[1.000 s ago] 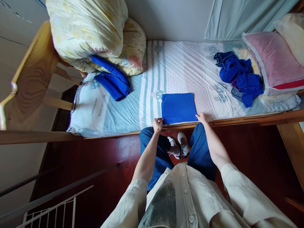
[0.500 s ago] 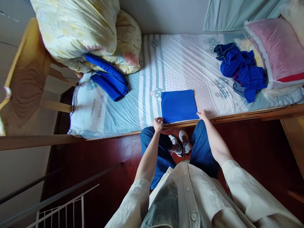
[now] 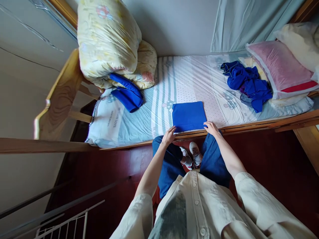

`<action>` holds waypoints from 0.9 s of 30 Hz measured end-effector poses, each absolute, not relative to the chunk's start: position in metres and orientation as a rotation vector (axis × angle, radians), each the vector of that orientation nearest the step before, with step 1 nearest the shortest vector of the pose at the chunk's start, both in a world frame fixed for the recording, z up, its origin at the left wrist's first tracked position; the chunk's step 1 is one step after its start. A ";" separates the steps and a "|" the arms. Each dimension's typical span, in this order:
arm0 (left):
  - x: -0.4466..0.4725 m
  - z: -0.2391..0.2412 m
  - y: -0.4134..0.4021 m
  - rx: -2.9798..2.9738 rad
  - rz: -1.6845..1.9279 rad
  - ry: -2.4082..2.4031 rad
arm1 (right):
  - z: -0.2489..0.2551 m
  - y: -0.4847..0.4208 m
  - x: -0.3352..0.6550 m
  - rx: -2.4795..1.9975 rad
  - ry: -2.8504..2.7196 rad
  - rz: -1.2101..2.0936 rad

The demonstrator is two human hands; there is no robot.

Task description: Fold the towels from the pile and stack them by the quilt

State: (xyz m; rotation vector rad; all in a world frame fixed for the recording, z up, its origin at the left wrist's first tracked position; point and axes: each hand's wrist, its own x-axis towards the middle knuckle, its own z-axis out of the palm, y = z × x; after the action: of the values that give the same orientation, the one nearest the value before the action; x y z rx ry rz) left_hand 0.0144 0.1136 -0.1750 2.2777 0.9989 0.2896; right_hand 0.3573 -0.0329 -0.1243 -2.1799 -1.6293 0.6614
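Facing the near edge of a bed (image 3: 131, 127), you have your left hand (image 3: 169, 135) at the near left corner of a flat blue cloth (image 3: 188, 114) and your right hand (image 3: 211, 127) at its near right corner. Your hands are apart from each other; whether their fingers pinch the cloth or merely rest against it, the view does not tell. Light, even pressure at both corners should serve you best, leaving the near side straight and the top smooth. Rumpled blue clothes (image 3: 258, 89) lie to the right; a quilt (image 3: 109, 39) is piled far left.
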 end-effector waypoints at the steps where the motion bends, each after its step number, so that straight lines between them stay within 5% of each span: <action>1: 0.016 -0.177 0.113 2.303 0.265 0.967 | -0.124 -0.033 0.356 -2.171 -1.663 0.677; 15: 0.026 -0.213 0.118 2.345 0.126 1.060 | -0.144 -0.015 0.370 -2.254 -1.669 0.848; 27: 0.035 -0.183 0.119 2.363 -0.078 1.176 | -0.134 -0.005 0.375 -2.384 -1.629 0.923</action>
State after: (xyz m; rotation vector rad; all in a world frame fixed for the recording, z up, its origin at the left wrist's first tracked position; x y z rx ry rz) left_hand 0.0352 0.1189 -0.1828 2.3634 1.1760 -0.0782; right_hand 0.3754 -0.0046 -0.1336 -2.3836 -1.6290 0.9231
